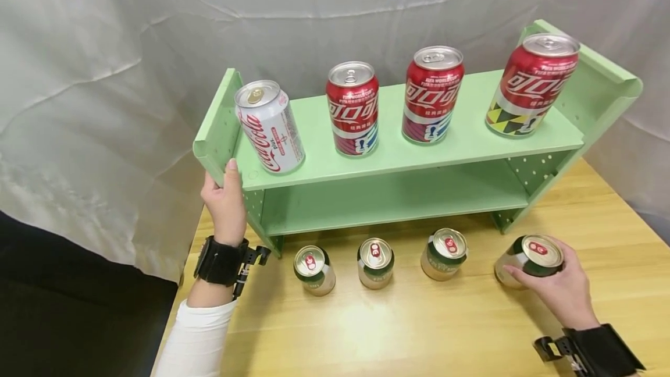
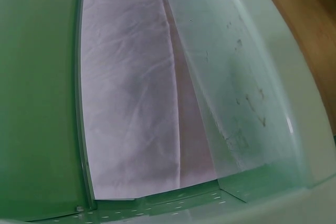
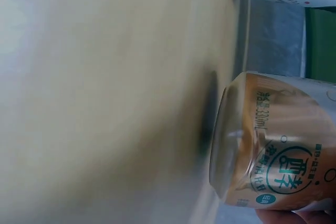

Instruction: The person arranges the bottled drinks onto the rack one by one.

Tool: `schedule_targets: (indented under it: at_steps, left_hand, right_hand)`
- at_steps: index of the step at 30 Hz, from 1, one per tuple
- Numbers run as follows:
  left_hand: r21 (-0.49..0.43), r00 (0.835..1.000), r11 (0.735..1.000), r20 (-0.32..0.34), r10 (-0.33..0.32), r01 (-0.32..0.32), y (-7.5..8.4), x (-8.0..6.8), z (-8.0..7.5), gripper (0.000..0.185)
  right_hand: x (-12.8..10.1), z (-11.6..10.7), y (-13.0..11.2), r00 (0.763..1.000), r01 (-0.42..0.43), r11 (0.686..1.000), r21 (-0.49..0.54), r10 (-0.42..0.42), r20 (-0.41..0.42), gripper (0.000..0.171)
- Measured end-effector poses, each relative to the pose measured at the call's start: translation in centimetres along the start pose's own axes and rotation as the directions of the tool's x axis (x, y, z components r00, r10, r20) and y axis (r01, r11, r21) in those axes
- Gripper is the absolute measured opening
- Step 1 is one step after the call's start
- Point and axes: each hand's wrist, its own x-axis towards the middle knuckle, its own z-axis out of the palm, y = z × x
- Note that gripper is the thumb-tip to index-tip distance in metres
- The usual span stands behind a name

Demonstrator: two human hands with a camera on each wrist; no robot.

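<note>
My left hand (image 1: 225, 202) grips the front corner of the left side panel of a green two-tier shelf (image 1: 392, 115), thumb on the near side. In the left wrist view the green shelf boards (image 2: 37, 93) fill much of the picture, and the hand is out of sight. My right hand (image 1: 567, 287) holds a gold and green can (image 1: 544, 252) with a red pull tab, thumb on its near side. The right wrist view shows that can's gold lower part (image 3: 278, 150), its base close over the table, with fingertips (image 3: 283, 217) against its side.
Three similar cans, a left one (image 1: 314, 272), a middle one (image 1: 375, 266) and a right one (image 1: 444, 255), stand on the wooden table (image 1: 356, 330) before the shelf. On its top tier stand a white can (image 1: 272, 132) and three red cans (image 1: 353, 112). A pale curtain (image 1: 131, 74) hangs behind.
</note>
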Motion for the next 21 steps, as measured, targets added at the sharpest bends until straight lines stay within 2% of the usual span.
schedule_targets:
  at_steps: [6,15,21]
  left_hand:
    - [-0.01,1.0,1.0,0.003,0.028,-0.028,0.1,0.0,0.1,0.037]
    - [-0.023,0.999,0.999,0.009,0.046,-0.046,0.1,0.0,0.0,0.037]
    - [-0.03,0.999,0.999,0.012,0.042,-0.041,0.1,0.0,0.1,0.037]
  right_hand:
    - [-0.1,-0.4,-1.3,0.997,0.072,0.997,0.032,-0.071,-0.023,0.082]
    - [-0.2,-0.9,-4.0,0.984,0.17,0.985,0.021,-0.169,-0.055,0.08]
    - [0.0,-1.5,-5.5,0.982,0.182,0.983,0.033,-0.179,-0.06,0.072]
